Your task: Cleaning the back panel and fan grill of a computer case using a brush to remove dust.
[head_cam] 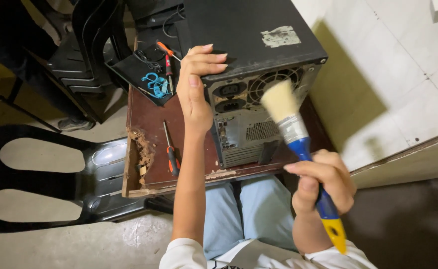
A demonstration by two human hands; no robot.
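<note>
A black desktop computer case (249, 35) stands on a worn brown wooden table (152, 124), its grey rear panel with fan grille and ports facing me. My left hand (196, 82) grips the case's top left rear corner, fingers curled over the top. My right hand (323, 182) holds a paintbrush (298, 134) by its blue and yellow handle. Its pale bristles hover in front of the rear fan grille.
A red and black screwdriver (170, 152) lies on the table left of my forearm. Behind it a black tray (129, 69) holds another screwdriver, cables and a blue strap. Black plastic chairs (45, 174) stand at left. A white tiled wall (388, 65) is at right.
</note>
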